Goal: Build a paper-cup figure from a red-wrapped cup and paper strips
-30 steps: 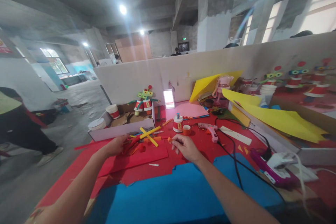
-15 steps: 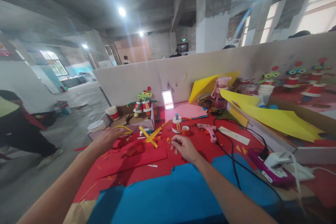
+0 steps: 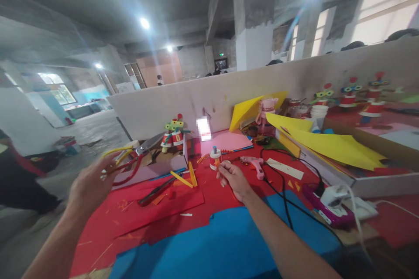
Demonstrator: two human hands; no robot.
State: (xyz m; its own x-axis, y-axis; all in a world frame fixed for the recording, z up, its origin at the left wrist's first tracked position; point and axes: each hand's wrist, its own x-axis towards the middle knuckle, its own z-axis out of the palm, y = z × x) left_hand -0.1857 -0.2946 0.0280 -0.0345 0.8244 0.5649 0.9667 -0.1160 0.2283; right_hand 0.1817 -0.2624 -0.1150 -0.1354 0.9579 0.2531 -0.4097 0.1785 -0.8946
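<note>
The right fingers (image 3: 225, 168) are pinched together on what looks like a small orange piece (image 3: 217, 162), though its shape is partly hidden by the fingertips. The left fingers (image 3: 103, 163), well apart from them, are curled around the handles of the scissors (image 3: 140, 151), whose blades point away, beyond those fingers.

Just behind the right fingers stands the cup body (image 3: 214, 153), upright on the red surface (image 3: 212, 200). It looks part-built: coiled arms (image 3: 203, 158) already reach out from both sides and a blue top piece sits in place, but no head is on it. The figures (image 3: 177, 136) in the box, beyond and between the two hands, have heads with eyes and red balls. Whether the cup has legs cannot be told. Yellow strips (image 3: 192, 174) lie between the hands; a glue gun (image 3: 255, 166) rests to the right of the right fingers.
</note>
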